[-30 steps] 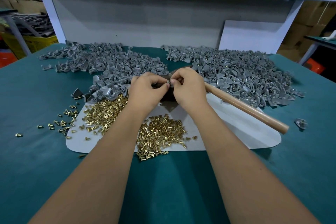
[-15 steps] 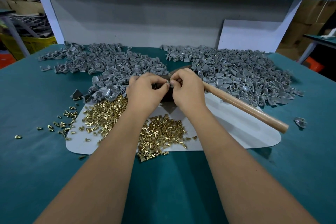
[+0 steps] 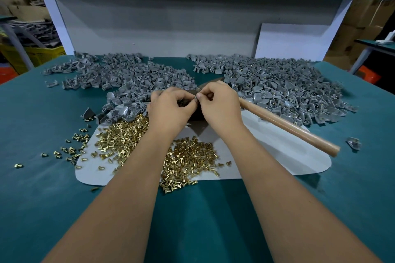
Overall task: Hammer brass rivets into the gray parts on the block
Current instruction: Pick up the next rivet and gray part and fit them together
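Both hands meet over the dark block (image 3: 197, 113), left hand (image 3: 171, 109) and right hand (image 3: 220, 105) pinching a small gray part (image 3: 195, 98) between fingertips, likely to seat a rivet while the hammer (image 3: 288, 128) lies idle alongside.

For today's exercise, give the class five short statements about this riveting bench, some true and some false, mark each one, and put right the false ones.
1. The brass rivets lie mostly on the white mat. True.
2. The hammer is raised in the air above the block. False: its wooden handle lies across the mat, behind the right hand.
3. The two hands meet fingertip to fingertip over the dark block. True.
4. The gray parts sit in one single heap. False: there is a left pile and a right pile, with green table showing between them.
5. The left hand lies flat and open on the table. False: its fingers are curled, pinching something small that cannot be made out.
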